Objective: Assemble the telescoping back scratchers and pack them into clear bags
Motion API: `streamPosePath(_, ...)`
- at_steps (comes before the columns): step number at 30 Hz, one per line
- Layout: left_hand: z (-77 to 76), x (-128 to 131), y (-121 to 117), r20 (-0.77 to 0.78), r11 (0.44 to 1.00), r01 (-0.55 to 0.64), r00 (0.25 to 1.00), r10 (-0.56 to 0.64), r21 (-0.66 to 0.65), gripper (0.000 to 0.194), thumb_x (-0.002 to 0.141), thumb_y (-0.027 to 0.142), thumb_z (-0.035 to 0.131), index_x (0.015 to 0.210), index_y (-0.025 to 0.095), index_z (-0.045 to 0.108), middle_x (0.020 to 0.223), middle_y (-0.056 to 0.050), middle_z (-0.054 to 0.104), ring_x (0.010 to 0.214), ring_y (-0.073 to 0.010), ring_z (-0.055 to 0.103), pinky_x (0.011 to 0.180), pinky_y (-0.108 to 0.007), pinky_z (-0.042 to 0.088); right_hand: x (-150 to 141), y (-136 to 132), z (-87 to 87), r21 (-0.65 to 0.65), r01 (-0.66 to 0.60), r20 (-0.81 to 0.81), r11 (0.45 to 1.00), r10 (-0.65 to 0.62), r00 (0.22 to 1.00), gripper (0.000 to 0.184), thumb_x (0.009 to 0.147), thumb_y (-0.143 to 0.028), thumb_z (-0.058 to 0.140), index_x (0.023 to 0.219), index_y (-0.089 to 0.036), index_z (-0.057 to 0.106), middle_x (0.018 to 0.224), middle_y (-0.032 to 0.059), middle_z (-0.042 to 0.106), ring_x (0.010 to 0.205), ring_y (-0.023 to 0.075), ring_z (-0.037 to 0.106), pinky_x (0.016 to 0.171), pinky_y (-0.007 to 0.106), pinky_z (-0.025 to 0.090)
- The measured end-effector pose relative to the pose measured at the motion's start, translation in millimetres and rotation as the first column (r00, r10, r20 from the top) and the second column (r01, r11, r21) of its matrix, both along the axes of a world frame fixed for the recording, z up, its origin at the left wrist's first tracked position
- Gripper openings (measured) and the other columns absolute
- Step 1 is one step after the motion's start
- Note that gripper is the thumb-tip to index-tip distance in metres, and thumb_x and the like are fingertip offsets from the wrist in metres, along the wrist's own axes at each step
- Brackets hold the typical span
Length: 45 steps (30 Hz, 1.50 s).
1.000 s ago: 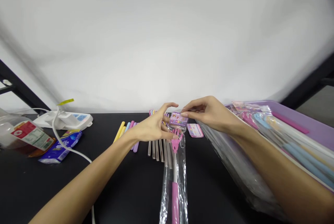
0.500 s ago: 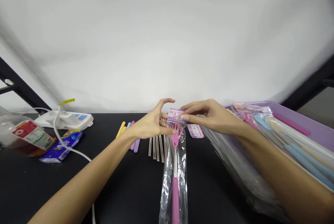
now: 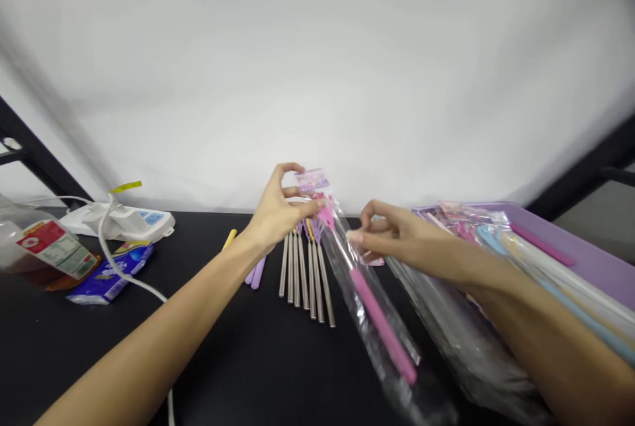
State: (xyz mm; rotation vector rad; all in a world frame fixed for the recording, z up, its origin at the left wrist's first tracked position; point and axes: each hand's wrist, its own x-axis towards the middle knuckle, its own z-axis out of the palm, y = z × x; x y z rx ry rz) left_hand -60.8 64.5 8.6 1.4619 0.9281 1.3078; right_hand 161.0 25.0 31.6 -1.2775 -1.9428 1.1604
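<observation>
My left hand (image 3: pixel 280 214) pinches the top of a clear plastic bag (image 3: pixel 347 307) near its printed card (image 3: pixel 312 180). Inside lies a pink back scratcher (image 3: pixel 384 327), with a claw-like head, metal rod and long pink handle. The bag slants down to the right. Beside its upper right edge hovers my right hand (image 3: pixel 391 234), fingers loosely curled and apart from the thumb, with nothing visible in them. Several metal rods with purple and yellow claw heads (image 3: pixel 305 274) lie on the black table beneath my left hand.
A purple bin (image 3: pixel 595 260) holding bagged back scratchers and plastic bags stands at right. At left are a bottle of brown liquid (image 3: pixel 57 251), a blue packet (image 3: pixel 112 274), a power strip (image 3: pixel 153 222) and a white cable (image 3: pixel 143 286). Purple handles (image 3: pixel 256 274) lie near my left wrist.
My left hand has lifted the bagged scratcher up and left, and its lower end has swung right. My right hand has let go of the card and moved down to the right.
</observation>
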Motion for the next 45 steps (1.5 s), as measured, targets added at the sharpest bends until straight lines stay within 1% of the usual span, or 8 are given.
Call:
streamPosePath(3,5.1,18,5,0.072,0.980,-0.177,0.983,0.171,0.087,0.062,0.072,0.020,0.078,0.118,0.027,0.038,0.098,-0.001,0.065,0.073,-0.0153,0.071,0.072,-0.032,0.060,8,-17,3.1,-0.015,-0.012,0.010,1.000,0.012,1.000,0.029,0.086,-0.048,0.064,0.093,-0.024,0.052,0.080,0.0009,0.069,0.076,0.0187,0.068,0.070,0.032,0.053)
streamPosePath(9,10.8,82,12,0.059,0.993,-0.074,0.996,0.069,0.087,0.055,0.084,0.032,0.068,0.124,0.029,0.030,0.124,-0.007,0.052,0.085,-0.0139,0.070,0.083,-0.036,0.060,68,-27,18.7,0.222,0.294,0.038,0.930,-0.310,0.950,0.029,0.082,-0.043,0.068,0.101,-0.023,0.059,0.066,-0.0009,0.064,0.062,0.0164,0.063,0.055,0.026,0.046)
streamPosePath(13,1.6,127,6,-0.276,0.973,0.149,0.956,-0.096,0.176,0.045,0.086,0.029,0.062,0.124,0.025,0.040,0.127,-0.010,0.050,0.093,-0.0183,0.066,0.079,-0.037,0.058,133,-28,11.9,0.317,0.547,-0.049,0.775,-0.563,0.825,0.055,0.078,-0.042,0.070,0.127,-0.022,0.052,0.080,0.0030,0.071,0.067,0.0186,0.066,0.059,0.029,0.050)
streamPosePath(18,-17.8,171,-13,-0.640,0.803,0.502,0.740,-0.208,0.320,0.031,0.092,0.027,0.053,0.122,0.023,0.053,0.127,-0.009,0.054,0.119,-0.0251,0.053,0.103,-0.044,0.046,185,-34,-28.9,0.379,0.624,0.150,0.684,-0.710,0.688,0.035,0.077,-0.035,0.066,0.108,-0.019,0.062,0.072,0.0023,0.073,0.058,0.0182,0.064,0.057,0.031,0.048)
streamPosePath(27,-31.5,193,-14,-0.774,0.740,0.548,0.630,-0.058,0.390,0.029,0.093,0.026,0.049,0.121,0.021,0.055,0.120,-0.009,0.054,0.114,-0.0253,0.053,0.103,-0.044,0.045,194,-48,-40.7,0.672,0.271,0.421,0.689,-0.657,0.626,0.013,0.076,-0.025,0.066,0.083,-0.023,0.077,0.116,0.0126,0.071,0.115,0.0368,0.060,0.098,0.055,0.044)
streamPosePath(33,-40.1,170,-13,-0.815,0.766,0.532,0.579,-0.019,0.360,0.036,0.097,0.034,0.046,0.127,0.016,0.055,0.127,-0.012,0.057,0.121,-0.0267,0.051,0.108,-0.045,0.041,161,-47,-36.4,0.661,0.158,0.312,0.734,-0.460,0.831,0.022,0.093,-0.032,0.053,0.095,-0.023,0.073,0.097,0.0064,0.074,0.094,0.0251,0.066,0.086,0.041,0.050)
streamPosePath(40,-47.7,175,-5,-0.872,0.751,0.592,0.488,-0.044,0.293,0.052,0.102,0.030,0.027,0.145,0.003,0.039,0.153,-0.020,0.039,0.145,-0.0274,0.031,0.121,-0.047,0.023,143,-45,-54.2,0.669,0.256,0.327,0.697,-0.586,0.742,0.018,0.091,-0.025,0.052,0.092,-0.020,0.070,0.096,0.0090,0.073,0.093,0.0267,0.065,0.085,0.043,0.050)
streamPosePath(45,-46.2,174,-4,-0.897,0.744,0.594,0.442,0.016,0.306,0.052,0.098,0.027,0.038,0.144,0.005,0.041,0.152,-0.016,0.042,0.147,-0.0299,0.027,0.123,-0.047,0.021,143,-35,-49.5,0.712,0.124,0.347,0.691,-0.499,0.794,0.018,0.092,-0.025,0.052,0.090,-0.018,0.069,0.091,0.0085,0.071,0.089,0.0243,0.064,0.082,0.039,0.049)
